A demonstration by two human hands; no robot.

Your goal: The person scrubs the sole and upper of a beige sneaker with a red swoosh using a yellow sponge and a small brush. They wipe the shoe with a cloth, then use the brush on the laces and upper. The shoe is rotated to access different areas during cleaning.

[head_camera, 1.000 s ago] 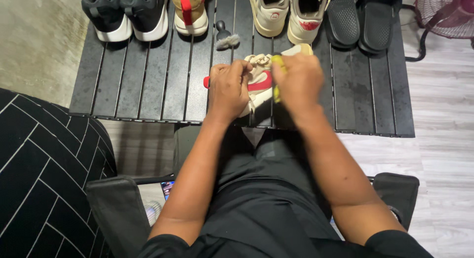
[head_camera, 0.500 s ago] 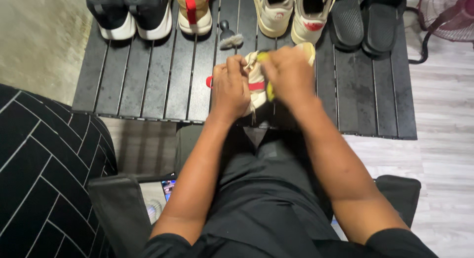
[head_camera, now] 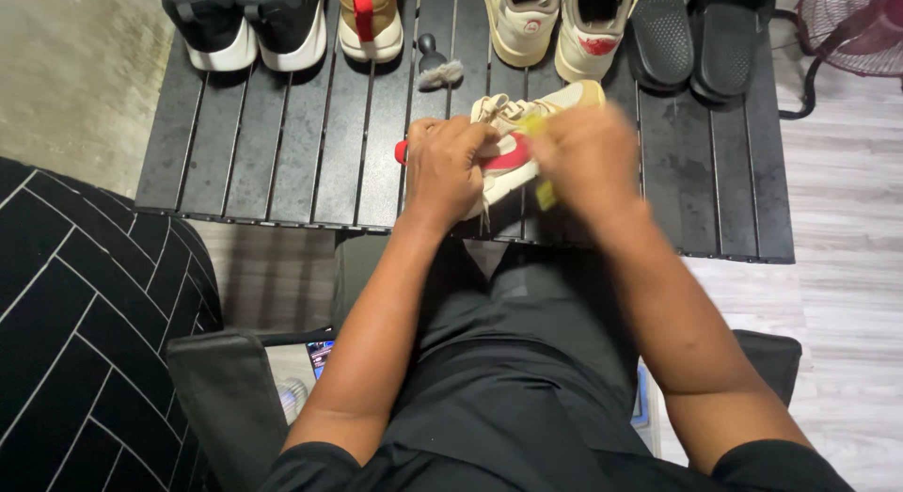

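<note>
While the person sits behind the black slatted surface [head_camera: 282, 144], both hands meet over one cream sneaker [head_camera: 513, 139] with a red mark on its side. This sneaker lies at the near edge of the surface, about in its middle, with the toe pointing away and to the right. The left hand [head_camera: 451, 163] grips the sneaker from the left side; its fingers [head_camera: 442, 134] are curled closed around the upper part near the laces. The right hand [head_camera: 588, 158] is blurred. It rests on the right side of the sneaker and its fingers seem pinched on a small yellow cloth [head_camera: 538, 163], but how tightly they close I cannot tell.

Behind the sneaker, along the far edge of the surface, other shoes stand in a row: a pair of black sneakers [head_camera: 245, 22] with white soles at the far left, then a tan shoe [head_camera: 369, 22] with a red tongue, then a pair of cream sneakers [head_camera: 555, 26], and a pair of black slides [head_camera: 701, 36] at the far right. A small brush [head_camera: 435, 69] lies just behind the sneaker in the hands. A fan [head_camera: 851, 26] stands on the floor to the right of the surface.
</note>
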